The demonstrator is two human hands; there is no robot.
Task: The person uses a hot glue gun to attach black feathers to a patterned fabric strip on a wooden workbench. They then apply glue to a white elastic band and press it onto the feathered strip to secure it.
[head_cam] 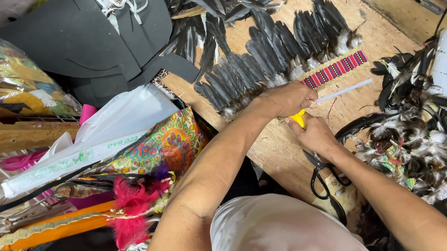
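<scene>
- Nearest, lower centre of frame: black-handled scissors [322, 179] lie on the wooden board [275, 147] just under your right wrist, prob. parked there for a quick grab. Near board edge runs right below them, so little room to draw back.
- Centre: your right hand [314, 134] has fingers closed round a yellow tool [298, 118]; most of it is hidden, can't tell what kind.
- Just above: your left hand [287, 99] has fingers curled, pinching a thin white stick [344, 90] that runs out to the right. Hands touch at the tool, likely to steady the work.
- Beyond the knuckles: row of dark feathers [277, 61] fanned w/ quill ends toward you, prob. so the bases line up along the red striped band [336, 69].
- Right of frame: loose feather pile [433, 120] crowds that side.
- Left: patterned fabric [173, 144] and a plastic bag [118, 128] hem the board's left edge.
- Open room: bare board betw. the stick and the pile only.
</scene>
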